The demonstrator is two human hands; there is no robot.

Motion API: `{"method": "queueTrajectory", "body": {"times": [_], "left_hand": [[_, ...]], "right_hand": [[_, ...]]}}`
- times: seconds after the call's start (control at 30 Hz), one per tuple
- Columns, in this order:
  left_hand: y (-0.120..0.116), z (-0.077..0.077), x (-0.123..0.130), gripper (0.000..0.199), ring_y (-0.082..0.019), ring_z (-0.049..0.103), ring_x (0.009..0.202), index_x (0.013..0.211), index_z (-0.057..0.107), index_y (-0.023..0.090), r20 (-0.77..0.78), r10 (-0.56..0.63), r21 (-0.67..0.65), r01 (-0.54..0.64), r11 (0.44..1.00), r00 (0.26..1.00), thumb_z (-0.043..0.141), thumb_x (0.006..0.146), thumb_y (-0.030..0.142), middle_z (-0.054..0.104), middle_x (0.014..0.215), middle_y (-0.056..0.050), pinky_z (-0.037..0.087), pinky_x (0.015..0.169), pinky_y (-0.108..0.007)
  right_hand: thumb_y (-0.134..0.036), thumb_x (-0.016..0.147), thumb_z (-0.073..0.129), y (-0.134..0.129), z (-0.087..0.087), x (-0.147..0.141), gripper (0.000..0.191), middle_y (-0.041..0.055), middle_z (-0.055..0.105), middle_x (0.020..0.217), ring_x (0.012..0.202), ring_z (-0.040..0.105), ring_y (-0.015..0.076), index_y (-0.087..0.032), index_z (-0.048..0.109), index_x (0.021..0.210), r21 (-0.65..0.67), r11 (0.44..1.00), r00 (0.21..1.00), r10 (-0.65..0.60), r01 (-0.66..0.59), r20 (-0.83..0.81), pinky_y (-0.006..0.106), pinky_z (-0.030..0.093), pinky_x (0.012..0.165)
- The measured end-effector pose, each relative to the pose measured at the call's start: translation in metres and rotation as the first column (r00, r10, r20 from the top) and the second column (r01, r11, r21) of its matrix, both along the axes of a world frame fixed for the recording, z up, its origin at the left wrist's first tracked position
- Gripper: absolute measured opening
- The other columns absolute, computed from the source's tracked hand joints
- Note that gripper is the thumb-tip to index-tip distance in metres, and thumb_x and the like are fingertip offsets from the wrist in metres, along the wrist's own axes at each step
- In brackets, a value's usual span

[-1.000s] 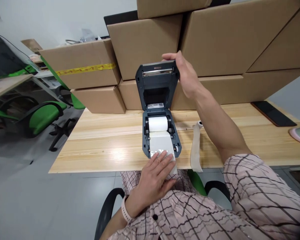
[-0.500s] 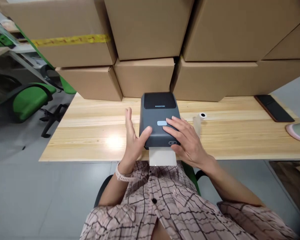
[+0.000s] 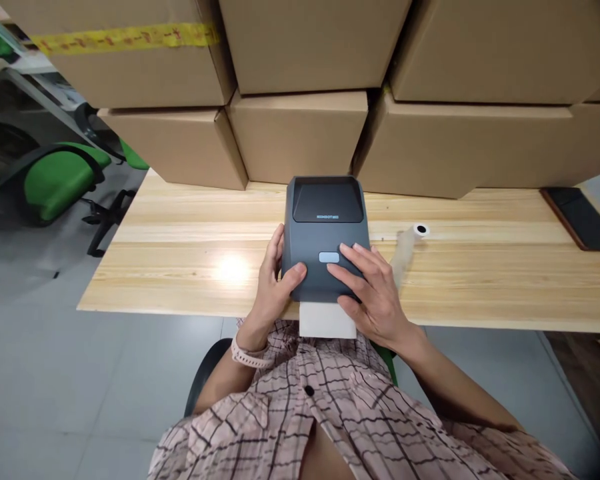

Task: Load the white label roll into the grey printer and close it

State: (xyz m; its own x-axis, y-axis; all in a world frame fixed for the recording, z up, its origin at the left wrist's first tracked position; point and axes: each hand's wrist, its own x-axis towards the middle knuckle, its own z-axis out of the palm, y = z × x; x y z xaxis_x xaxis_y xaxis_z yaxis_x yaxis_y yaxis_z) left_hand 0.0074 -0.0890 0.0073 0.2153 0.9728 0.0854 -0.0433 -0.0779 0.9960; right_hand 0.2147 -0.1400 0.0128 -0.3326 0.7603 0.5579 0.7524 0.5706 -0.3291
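A dark grey label printer (image 3: 325,237) with a black window in its lid stands on the wooden table. A white paper label (image 3: 327,321) hangs out of its front, over the table edge. My left hand (image 3: 275,277) grips the printer's left side, thumb on top and fingers along the wall, partly hidden. On the right front of the lid rests my right hand (image 3: 377,293), fingers spread, their tips beside a light blue button (image 3: 329,257). Whatever the right palm covers is hidden.
Cardboard boxes (image 3: 300,137) are stacked behind the printer. To its right lies a small white-ended roll (image 3: 420,231) with a translucent strip trailing from it. A phone (image 3: 583,219) lies at the far right. Green chairs (image 3: 55,177) stand at the left.
My left hand was open beside the printer and has closed onto its left side. My right hand stays on the lid. The camera view has shifted slightly.
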Motion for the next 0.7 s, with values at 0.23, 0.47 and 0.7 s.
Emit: {"method": "queueTrajectory", "body": {"times": [0.23, 0.47, 0.7], "left_hand": [[-0.061, -0.021, -0.013, 0.036, -0.013, 0.059, 0.070, 0.083, 0.068, 0.019, -0.068, 0.459, 0.204, -0.438, 0.876, 0.886, 0.056, 0.100, 0.048, 0.066, 0.078, -0.002, 0.050, 0.067, -0.025], [-0.069, -0.003, -0.012, 0.054, -0.005, 0.037, 0.038, 0.066, 0.064, 0.015, 0.145, -0.250, -0.534, 0.289, 0.795, 0.957, 0.076, 0.078, 0.066, 0.057, 0.050, 0.002, 0.026, 0.041, -0.021], [-0.065, -0.012, -0.022, 0.054, -0.008, 0.045, 0.050, 0.062, 0.064, 0.014, -0.036, -0.297, -0.371, 0.263, 0.891, 0.954, 0.072, 0.086, 0.061, 0.058, 0.055, 0.000, 0.033, 0.050, -0.022]], "right_hand": [[-0.040, 0.109, 0.039, 0.002, -0.003, 0.000, 0.050, 0.0078, 0.051, 0.157, 0.151, 0.042, 0.0275, -0.033, 0.037, 0.159, 0.037, 0.999, 0.999, 0.033, -0.032, -0.039, 0.055, 0.034, 0.124], [-0.045, 0.110, 0.037, 0.002, -0.003, -0.003, 0.052, 0.0105, 0.055, 0.154, 0.149, 0.043, 0.0285, -0.029, 0.037, 0.159, 0.059, 0.998, 0.999, 0.012, -0.009, -0.053, 0.056, 0.035, 0.123], [-0.051, 0.109, 0.033, 0.006, 0.025, 0.001, 0.048, 0.0104, 0.057, 0.156, 0.138, 0.054, 0.0295, -0.026, 0.052, 0.146, 0.015, 1.000, 0.997, -0.023, 0.022, 0.079, 0.052, 0.041, 0.111]]}}
